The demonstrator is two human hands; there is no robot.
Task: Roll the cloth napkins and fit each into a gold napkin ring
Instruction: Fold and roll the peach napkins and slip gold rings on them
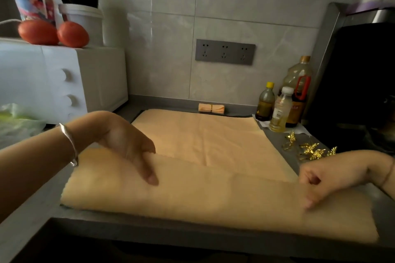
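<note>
Left forearm enters from the left edge, wrist bent downward, a plain silver metal bangle [71,145] round it. Left hand [126,145] is arched, palm down: one digit lies straight along the near face of the folded peach-orange cloth napkin [213,194], the others curl over its fold. Right forearm enters from the right edge. Right hand [318,179] has its fingers curled, pinching the same fold near its right end.
</note>
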